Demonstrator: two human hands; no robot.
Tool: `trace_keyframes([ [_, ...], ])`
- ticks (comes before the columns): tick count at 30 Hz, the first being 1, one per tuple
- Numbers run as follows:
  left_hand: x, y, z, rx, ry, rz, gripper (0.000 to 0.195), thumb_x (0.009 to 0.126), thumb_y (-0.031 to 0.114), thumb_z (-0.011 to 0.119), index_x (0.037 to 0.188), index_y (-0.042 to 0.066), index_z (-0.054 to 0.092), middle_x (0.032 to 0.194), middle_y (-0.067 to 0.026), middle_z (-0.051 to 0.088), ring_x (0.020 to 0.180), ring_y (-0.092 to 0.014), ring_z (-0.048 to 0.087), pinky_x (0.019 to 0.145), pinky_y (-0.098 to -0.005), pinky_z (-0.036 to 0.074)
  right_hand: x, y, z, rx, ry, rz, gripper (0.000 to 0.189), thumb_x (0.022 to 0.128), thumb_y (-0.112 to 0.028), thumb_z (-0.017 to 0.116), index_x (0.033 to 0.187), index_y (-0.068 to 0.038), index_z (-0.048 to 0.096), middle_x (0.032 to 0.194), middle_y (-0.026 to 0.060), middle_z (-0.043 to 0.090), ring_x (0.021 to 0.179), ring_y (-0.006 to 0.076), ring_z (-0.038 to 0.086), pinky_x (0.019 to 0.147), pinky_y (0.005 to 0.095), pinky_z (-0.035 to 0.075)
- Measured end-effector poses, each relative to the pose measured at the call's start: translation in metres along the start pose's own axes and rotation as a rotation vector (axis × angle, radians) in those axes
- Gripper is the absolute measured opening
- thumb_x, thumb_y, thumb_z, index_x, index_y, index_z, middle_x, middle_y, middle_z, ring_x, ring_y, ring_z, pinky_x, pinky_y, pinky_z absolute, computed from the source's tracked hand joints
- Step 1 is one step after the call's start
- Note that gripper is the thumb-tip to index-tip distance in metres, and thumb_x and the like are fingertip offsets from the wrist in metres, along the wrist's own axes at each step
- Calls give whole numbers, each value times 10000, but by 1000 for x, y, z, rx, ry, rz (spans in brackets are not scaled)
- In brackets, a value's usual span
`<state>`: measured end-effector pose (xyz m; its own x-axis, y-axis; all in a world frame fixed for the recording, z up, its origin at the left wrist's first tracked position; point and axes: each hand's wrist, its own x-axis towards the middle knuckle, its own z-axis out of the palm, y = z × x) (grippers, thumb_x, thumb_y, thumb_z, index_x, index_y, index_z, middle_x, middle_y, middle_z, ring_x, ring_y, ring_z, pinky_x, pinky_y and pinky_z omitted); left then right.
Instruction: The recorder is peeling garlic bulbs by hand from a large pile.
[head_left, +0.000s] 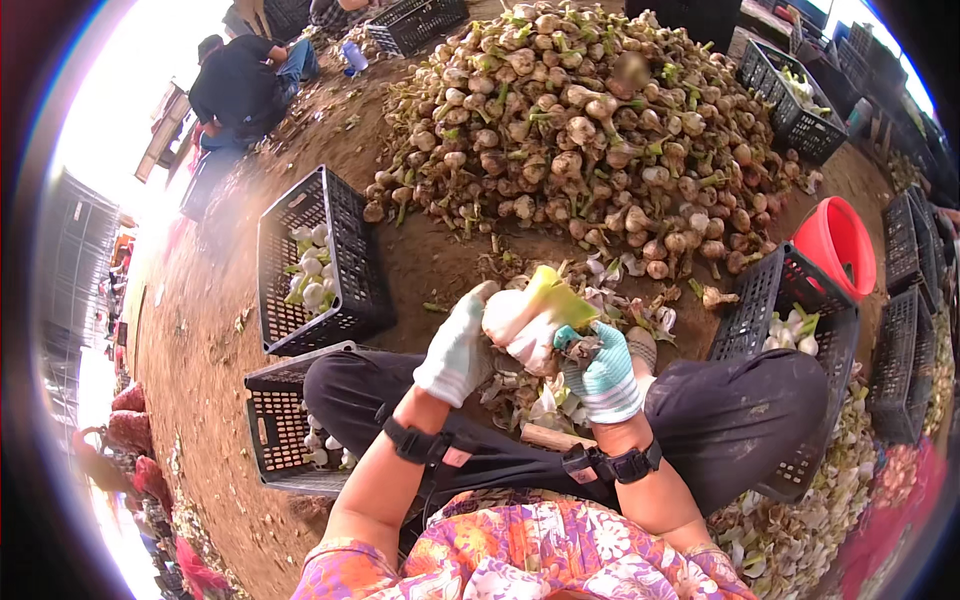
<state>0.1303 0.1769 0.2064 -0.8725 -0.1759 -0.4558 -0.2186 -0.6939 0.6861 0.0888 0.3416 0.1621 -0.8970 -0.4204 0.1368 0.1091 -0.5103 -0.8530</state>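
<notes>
My left hand (459, 346), in a white and pale-teal knit glove, grips garlic bulbs (525, 319) from the left side. They are pale and mostly bare, with a thick green-yellow cut stalk pointing up and right. At their lower right, my right hand (601, 369), gloved alike, has its fingers curled around a dark, dirty scrap (581, 348); I cannot tell whether this is skin or roots. Loose garlic skins (551, 405) lie under the hands between my crossed legs. Below them shows a wooden stick (556, 437).
A big heap of unpeeled garlic (577, 135) rises ahead. Black plastic crates holding white bulbs stand at left (352, 277), by my left knee (289, 435) and by my right knee (750, 300). A red bucket (836, 244) stands behind the right one. Another person (236, 86) sits far left.
</notes>
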Motion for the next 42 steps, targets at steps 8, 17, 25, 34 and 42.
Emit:
trace_keyframes([
  [8, 0, -15, -20, -61, -228, 85, 626, 695, 101, 723, 1231, 7, 413, 1104, -73, 521, 985, -192, 533, 810, -297, 475, -5, 0, 4, 48, -112, 269, 148, 810, -7, 563, 954, -1, 600, 829, 18, 618, 739, 78, 568, 666, 212, 456],
  [17, -12, 16, -28, 234, -324, -12, 995, 507, 274, 861, 1278, -52, 324, 1191, -131, 495, 1064, -222, 513, 919, -343, 418, 34, 23, -42, -683, 276, 237, 328, 790, 52, 423, 1089, 27, 554, 982, 94, 617, 767, 133, 583, 690, 234, 472],
  [25, -1, 20, -29, 475, -338, 15, 1053, 483, 195, 860, 1333, -6, 272, 1254, -135, 442, 1128, -225, 459, 961, -333, 369, 18, -13, -4, -391, -454, 110, 471, 762, 72, 478, 1229, 5, 466, 1063, 117, 595, 834, 120, 587, 734, 231, 468],
  [34, 5, -12, -38, 313, -89, 156, 648, 685, 5, 676, 1259, -12, 375, 1191, -139, 496, 1071, -227, 503, 914, -332, 419, 16, 6, 11, -148, 74, 388, 270, 744, -9, 641, 1001, 45, 580, 855, 78, 624, 724, 162, 585, 635, 265, 484],
  [42, 12, -16, -31, 17, 58, 108, 320, 862, 208, 577, 1056, -35, 503, 996, -133, 586, 903, -236, 596, 794, -344, 503, 22, 44, -15, -614, 210, 244, 77, 745, -30, 559, 810, 11, 562, 696, 175, 583, 620, 268, 566, 579, 320, 444],
])
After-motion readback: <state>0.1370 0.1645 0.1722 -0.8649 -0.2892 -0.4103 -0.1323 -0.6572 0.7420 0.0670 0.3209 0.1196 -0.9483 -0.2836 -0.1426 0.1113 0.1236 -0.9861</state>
